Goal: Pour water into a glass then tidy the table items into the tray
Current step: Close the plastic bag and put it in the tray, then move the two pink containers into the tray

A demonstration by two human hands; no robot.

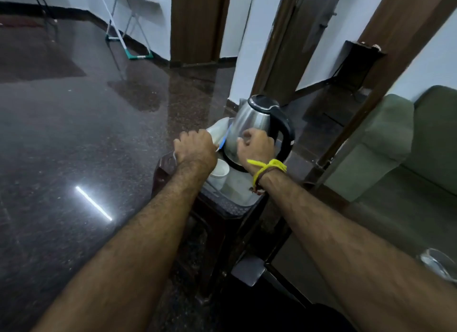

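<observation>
A steel kettle (pixel 254 119) with a black lid and handle stands at the back of a pale tray (pixel 238 192) on a small dark table (pixel 170 173). A white cup (pixel 220 174) stands upright in the tray's front left. A white plate (pixel 219 130) with a blue strip leans at the tray's back left, next to the kettle. My left hand (pixel 195 147) is a closed fist at the plate's near edge and seems to grip it. My right hand (pixel 256 148), with a yellow wrist thread, curls against the kettle's lower body; what its fingers hold is hidden.
A green sofa (pixel 400 143) fills the right side. A glass (pixel 439 265) shows at the lower right edge, partly behind my right forearm. Polished dark floor (pixel 74 134) spreads to the left. A wall corner and door frames stand just behind the table.
</observation>
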